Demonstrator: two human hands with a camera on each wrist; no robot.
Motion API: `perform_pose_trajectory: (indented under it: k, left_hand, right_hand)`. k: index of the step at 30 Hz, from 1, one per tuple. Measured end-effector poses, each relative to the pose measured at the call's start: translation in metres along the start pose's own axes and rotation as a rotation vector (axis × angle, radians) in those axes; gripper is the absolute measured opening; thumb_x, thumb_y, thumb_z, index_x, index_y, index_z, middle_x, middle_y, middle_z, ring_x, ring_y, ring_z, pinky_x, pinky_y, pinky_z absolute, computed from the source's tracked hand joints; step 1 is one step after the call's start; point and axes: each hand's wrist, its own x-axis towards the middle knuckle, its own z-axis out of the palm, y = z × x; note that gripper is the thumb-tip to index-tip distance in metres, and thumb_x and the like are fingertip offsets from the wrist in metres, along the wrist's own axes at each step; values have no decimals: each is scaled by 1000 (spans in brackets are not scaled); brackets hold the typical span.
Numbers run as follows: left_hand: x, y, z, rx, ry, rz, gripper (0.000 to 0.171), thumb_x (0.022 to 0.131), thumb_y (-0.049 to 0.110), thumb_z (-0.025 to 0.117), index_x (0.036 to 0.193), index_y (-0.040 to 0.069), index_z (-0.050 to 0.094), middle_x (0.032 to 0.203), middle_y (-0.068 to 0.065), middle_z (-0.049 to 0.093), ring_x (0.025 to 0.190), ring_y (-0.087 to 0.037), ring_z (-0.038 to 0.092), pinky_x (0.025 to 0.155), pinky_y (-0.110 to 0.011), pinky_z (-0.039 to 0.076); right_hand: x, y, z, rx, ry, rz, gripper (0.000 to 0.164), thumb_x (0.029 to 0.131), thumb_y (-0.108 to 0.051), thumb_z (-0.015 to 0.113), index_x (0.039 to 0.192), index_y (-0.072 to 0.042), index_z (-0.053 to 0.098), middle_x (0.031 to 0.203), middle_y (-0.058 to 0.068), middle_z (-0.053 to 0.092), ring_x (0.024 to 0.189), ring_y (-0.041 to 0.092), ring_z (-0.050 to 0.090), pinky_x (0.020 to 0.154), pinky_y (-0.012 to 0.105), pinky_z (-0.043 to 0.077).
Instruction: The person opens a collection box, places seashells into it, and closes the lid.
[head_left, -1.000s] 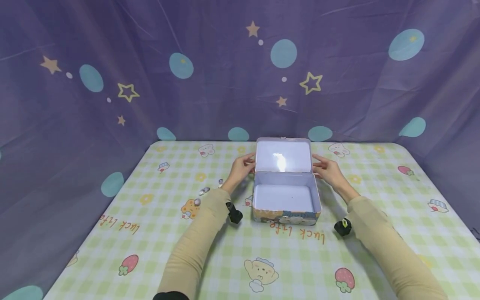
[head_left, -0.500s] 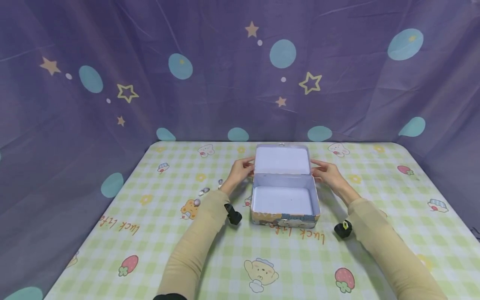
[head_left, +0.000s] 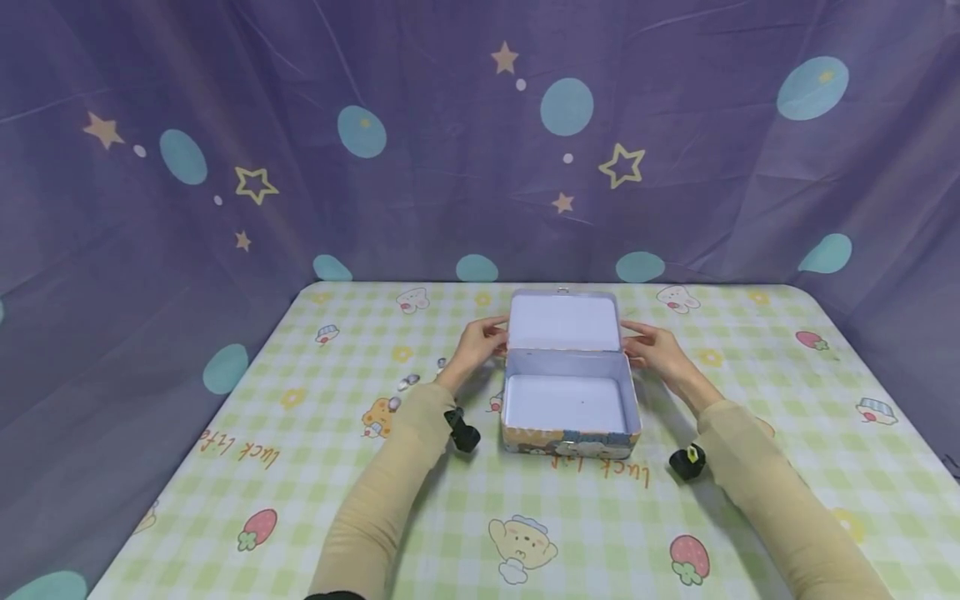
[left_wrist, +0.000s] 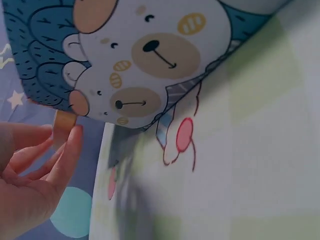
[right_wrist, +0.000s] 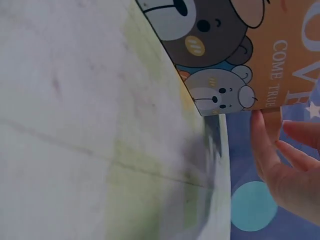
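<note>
A rectangular tin box (head_left: 568, 403) with a white inside stands on the table, its lid (head_left: 564, 322) tilted back at the far side. Cartoon bears are printed on its outer walls, seen close in both wrist views. My left hand (head_left: 477, 343) is at the lid's left edge; in the left wrist view its thumb and fingers pinch the lid's orange rim (left_wrist: 64, 122). At the opposite edge, my right hand (head_left: 660, 350) pinches the lid between thumb and fingers, as the right wrist view shows. Some fingertips are hidden behind the lid in the head view.
Several small shiny objects (head_left: 408, 382) lie left of the box, close to the left forearm; their kind is too small to tell. A green-checked cloth (head_left: 592, 525) covers the table. A purple curtain (head_left: 450, 192) hangs right behind its far edge.
The lid has tilted further back, and its top edge sits lower. Its bright reflection is gone. The box has shifted slightly towards me, and both hands have come down a little with the lid.
</note>
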Motion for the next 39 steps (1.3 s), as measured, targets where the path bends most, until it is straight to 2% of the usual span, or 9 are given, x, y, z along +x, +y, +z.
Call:
perform_pose_trajectory:
  k: [3,7,11,18,22,27,30,36,39]
  left_hand:
    - [-27,46,-2,45,-4,-84,39,86,1,53,124,-3,47,102,-26,57,80,-36,61,70,-37,51]
    - [-55,82,-15,98,-61,-22,36,87,2,51,121,-11,46,109,-31,53,89,-40,57,73,-40,50]
    - [-76,104,-31,120,-113,28,34,87,1,51,118,-13,47,112,-32,51,92,-43,55,76,-42,48]
    - [-84,82,-57,196,-128,71,33,87,12,55,118,-1,54,108,-21,58,88,-34,58,74,-42,48]
    - [-92,82,-66,240,-114,53,32,88,14,55,116,1,55,110,-19,58,91,-38,55,78,-49,44]
    - [-104,82,-79,330,-100,72,28,87,10,54,112,-2,57,111,-19,58,91,-32,57,79,-41,45]
    - [-113,82,-88,368,-102,64,27,87,13,55,111,2,59,111,-17,59,91,-27,57,79,-37,46]
    - [-125,77,-106,415,-112,68,27,87,17,57,110,3,60,111,-16,58,92,-26,58,78,-37,47]
    - [-133,84,-109,449,-116,64,27,87,14,55,110,0,58,113,-18,56,93,-28,57,80,-38,46]
  right_hand:
    - [-5,-3,-1,-16,-13,-18,48,92,-6,42,135,7,25,118,36,43,76,-2,55,73,19,48]
    - [-17,-8,-2,-25,-25,-46,49,92,-10,44,134,9,25,119,38,40,77,1,58,75,24,49]
    - [-28,-12,-3,-9,-28,-78,51,92,-12,45,134,10,25,121,38,40,80,2,59,77,30,49]
    - [-47,-12,1,-40,-27,-137,49,92,-13,47,132,10,30,120,35,42,86,3,58,76,30,49]
    - [-56,-11,5,-77,-15,-158,48,91,-13,49,130,10,33,120,34,43,86,0,56,76,29,49]
    - [-65,-10,9,-70,-14,-154,47,90,-12,51,128,10,36,122,33,42,88,-1,56,76,25,49]
    - [-67,-9,11,-86,-19,-133,46,89,-15,53,126,9,39,124,31,42,92,6,58,77,25,49]
    - [-72,-9,14,-167,-2,-92,46,88,-19,55,125,6,44,120,30,48,97,32,57,79,28,48]
    - [-73,-9,15,-202,10,-86,44,88,-18,55,124,5,46,118,29,50,93,23,60,80,30,47]
